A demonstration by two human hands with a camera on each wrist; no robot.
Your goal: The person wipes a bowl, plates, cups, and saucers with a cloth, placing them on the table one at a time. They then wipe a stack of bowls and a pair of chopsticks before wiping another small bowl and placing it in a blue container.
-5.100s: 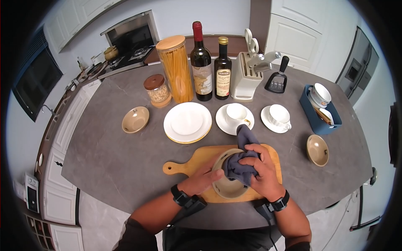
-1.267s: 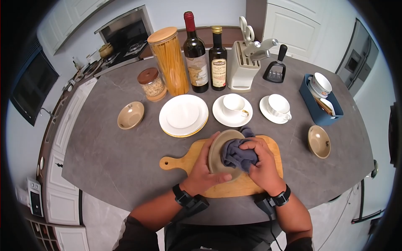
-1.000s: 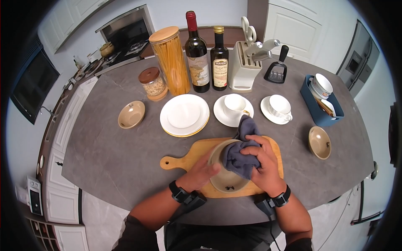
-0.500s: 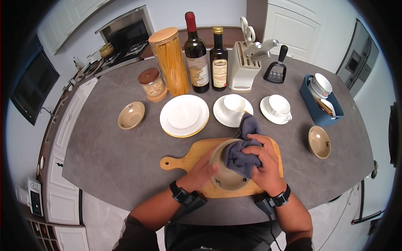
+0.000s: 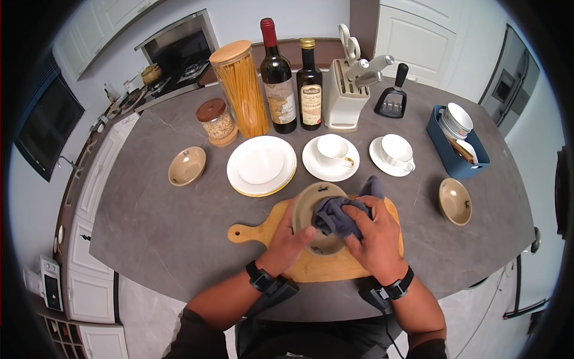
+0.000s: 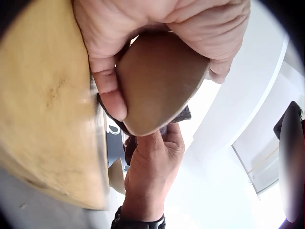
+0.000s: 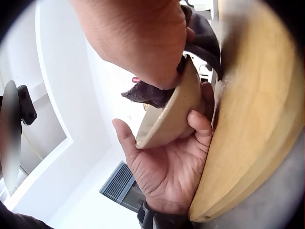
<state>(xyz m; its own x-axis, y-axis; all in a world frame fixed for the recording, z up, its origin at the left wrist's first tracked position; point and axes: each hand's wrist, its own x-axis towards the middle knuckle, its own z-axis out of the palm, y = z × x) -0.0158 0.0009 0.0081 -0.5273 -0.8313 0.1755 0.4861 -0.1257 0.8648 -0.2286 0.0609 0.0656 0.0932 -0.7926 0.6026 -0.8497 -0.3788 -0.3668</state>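
In the head view my left hand (image 5: 282,250) grips a beige bowl (image 5: 304,209) by its left side, thumb at the rim. The right wrist view shows the fingers of that hand curled under the bowl (image 7: 178,117). My right hand (image 5: 381,240) holds a bunched dark grey cloth (image 5: 339,216) against the inside of the bowl. One end of the cloth sticks up past the knuckles. The bowl is tilted and held over a wooden cutting board (image 5: 257,234); in the left wrist view its rounded outer side (image 6: 157,81) fills the grasp.
White plates (image 5: 262,164) and two cups on saucers (image 5: 330,166) stand beyond the board. Matching beige bowls lie left (image 5: 186,166) and right (image 5: 455,201). Behind are a pasta jar (image 5: 242,90), bottles (image 5: 279,90) and a knife block (image 5: 347,99). A blue bin (image 5: 448,149) holds dishes.
The bowl has turned in my left hand and moved slightly up and left. My right hand has shifted the cloth left inside it, and the cloth's loose end now lies farther right.
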